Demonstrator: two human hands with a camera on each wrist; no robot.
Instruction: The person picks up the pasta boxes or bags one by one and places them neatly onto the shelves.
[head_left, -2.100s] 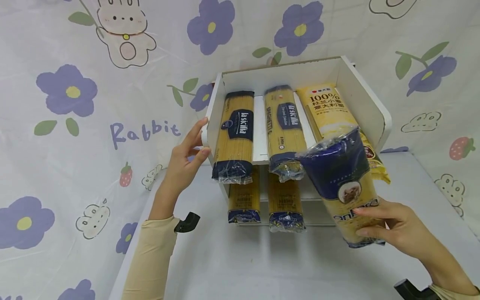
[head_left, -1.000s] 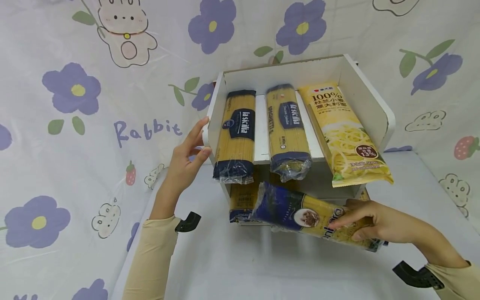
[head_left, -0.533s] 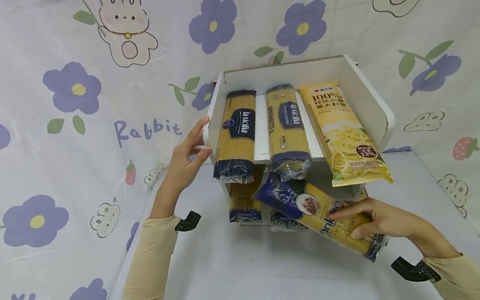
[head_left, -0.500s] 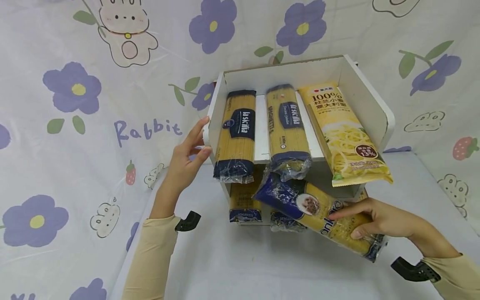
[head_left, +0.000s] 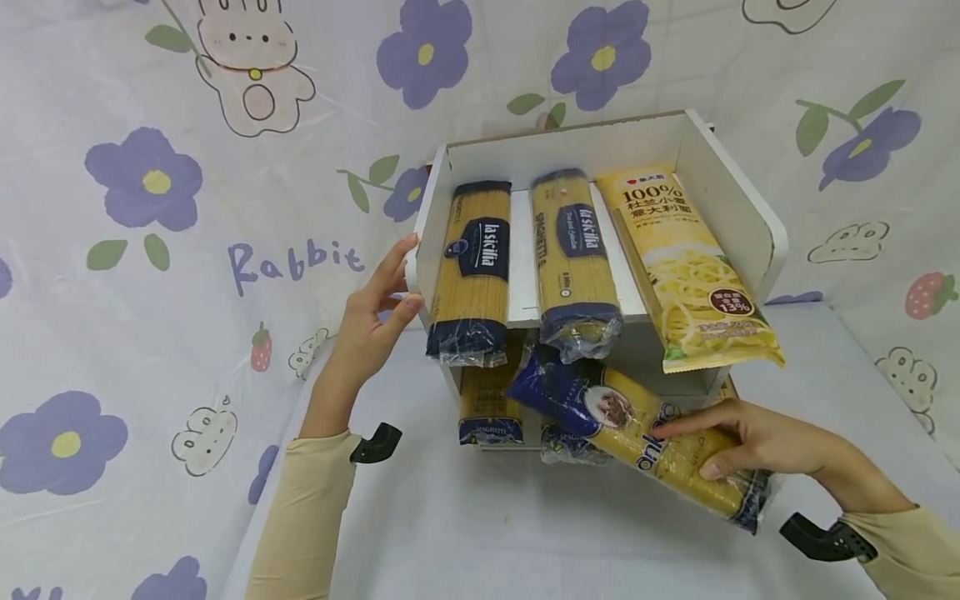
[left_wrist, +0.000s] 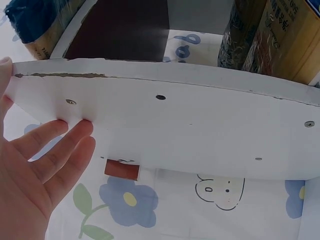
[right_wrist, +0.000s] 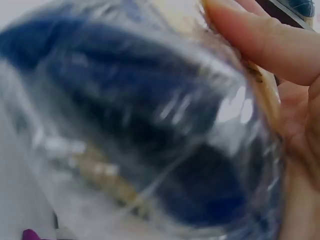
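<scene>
Gripping the blue-and-yellow plastic spaghetti packet (head_left: pixel 648 433) at centre right, the right hand (head_left: pixel 757 442) angles it toward the white two-tier shelf (head_left: pixel 738 200); the left hand (head_left: pixel 371 321), fingers straight, steadies its side.

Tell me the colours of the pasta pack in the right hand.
Yellow pack with dark blue ends, clearest in the head view.

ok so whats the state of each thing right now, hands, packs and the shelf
left hand: open, fingers straight against the shelf's side
right hand: grips the blue-ended pack
blue-ended pack: tilted, blue end at the lower shelf opening
white shelf: upright on the table
yellow pack: lying on the upper shelf, overhanging
</scene>
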